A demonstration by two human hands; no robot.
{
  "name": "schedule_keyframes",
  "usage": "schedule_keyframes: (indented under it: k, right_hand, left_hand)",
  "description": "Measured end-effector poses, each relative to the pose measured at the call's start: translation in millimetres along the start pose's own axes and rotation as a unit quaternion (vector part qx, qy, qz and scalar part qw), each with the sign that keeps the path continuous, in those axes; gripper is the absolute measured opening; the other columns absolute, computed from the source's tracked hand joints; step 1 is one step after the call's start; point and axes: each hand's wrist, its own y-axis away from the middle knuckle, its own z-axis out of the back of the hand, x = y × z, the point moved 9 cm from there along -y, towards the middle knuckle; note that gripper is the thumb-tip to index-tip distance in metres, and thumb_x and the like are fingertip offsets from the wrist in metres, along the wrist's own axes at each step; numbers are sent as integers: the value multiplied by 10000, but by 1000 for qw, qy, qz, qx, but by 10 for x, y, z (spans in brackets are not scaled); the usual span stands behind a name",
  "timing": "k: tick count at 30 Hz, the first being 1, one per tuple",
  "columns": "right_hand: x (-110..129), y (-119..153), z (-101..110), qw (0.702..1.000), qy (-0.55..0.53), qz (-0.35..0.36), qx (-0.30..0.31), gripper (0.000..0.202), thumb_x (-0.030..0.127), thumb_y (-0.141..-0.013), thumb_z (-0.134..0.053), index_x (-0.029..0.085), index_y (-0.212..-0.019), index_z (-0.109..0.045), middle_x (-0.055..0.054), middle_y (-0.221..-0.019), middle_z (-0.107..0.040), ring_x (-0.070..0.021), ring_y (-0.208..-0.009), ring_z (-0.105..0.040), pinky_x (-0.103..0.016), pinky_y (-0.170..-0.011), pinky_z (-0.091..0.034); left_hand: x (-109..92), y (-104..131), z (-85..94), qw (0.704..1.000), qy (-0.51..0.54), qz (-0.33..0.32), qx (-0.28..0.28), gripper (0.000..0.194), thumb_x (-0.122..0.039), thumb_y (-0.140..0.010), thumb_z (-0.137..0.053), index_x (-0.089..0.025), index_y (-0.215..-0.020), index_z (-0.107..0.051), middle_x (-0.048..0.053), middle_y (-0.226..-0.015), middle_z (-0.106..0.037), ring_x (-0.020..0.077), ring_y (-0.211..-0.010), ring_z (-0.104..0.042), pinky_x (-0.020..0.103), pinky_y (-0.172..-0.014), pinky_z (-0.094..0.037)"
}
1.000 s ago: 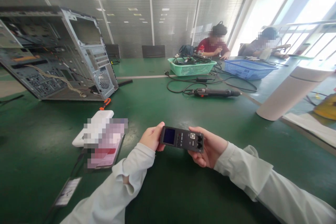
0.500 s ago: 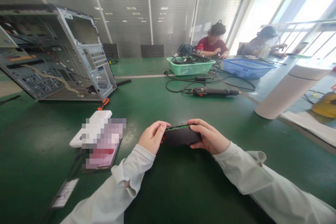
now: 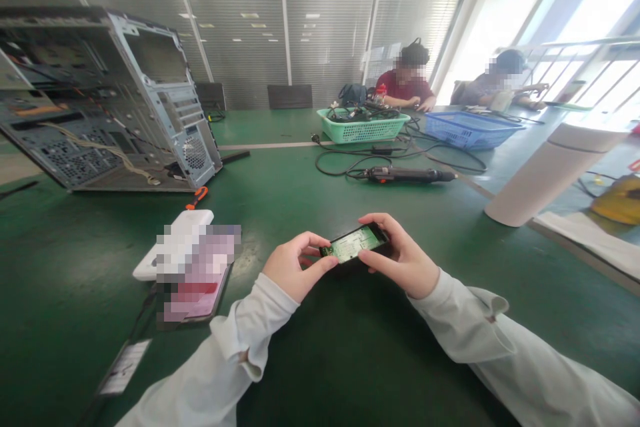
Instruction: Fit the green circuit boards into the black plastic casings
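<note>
Green table (image 3: 275, 193): extends beneath the work. Right hand (image 3: 407, 260): reaches in from the right, thumb along the near edge, index finger over the far edge, fingers parted only by the device's width and gripping it. Left hand (image 3: 293, 267): thumb and bent fingers pinch the opposite end. Black device (image 3: 355, 245): between both hands, long axis slanting, left end nearer the wearer, right end farther. Circuit board (image 3: 361, 239): exposed, facing up.
</note>
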Motion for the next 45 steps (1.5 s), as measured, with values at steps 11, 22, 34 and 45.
schedule_keyframes:
  k: [11,22,34,45]
  right_hand:
    - [-19,-16,-19,998,61,-17,14,396,414,-712,-610,133,-957,-478,-22,-800,-504,-107,-620,-473,-203,-541,-400]
    - [-227,46,-205,984,27,-149,92,451,502,-659,-605,111,-876,-550,20,-563,-463,-63,-437,-382,-162,-402,-303]
    - [-302,196,-362,945,-49,-254,199,593,593,-624,-626,120,-954,-487,12,-571,-484,-51,-364,-394,-101,-280,-278]
    - [-520,79,1,939,-182,-290,-7,424,556,-821,-481,135,-862,-499,-75,-723,-542,-134,-606,-548,-221,-515,-510]
  left_hand:
    - [-49,1,-1,988,152,15,-25,185,-302,-691,-569,-141,-777,-544,70,-791,-670,163,-708,-623,281,-674,-482]
    - [-158,46,-138,996,-40,-27,70,349,-194,-732,-337,-161,-898,-643,35,-753,-645,153,-707,-572,262,-663,-433]
    - [-76,16,-93,997,-59,-1,44,378,-414,-769,-387,-184,-530,-568,10,-533,-558,164,-589,-527,245,-553,-368]
    - [563,-76,6,901,323,286,-48,381,-336,-813,-310,-102,-795,-610,0,-398,-515,94,-296,-414,192,-316,-339]
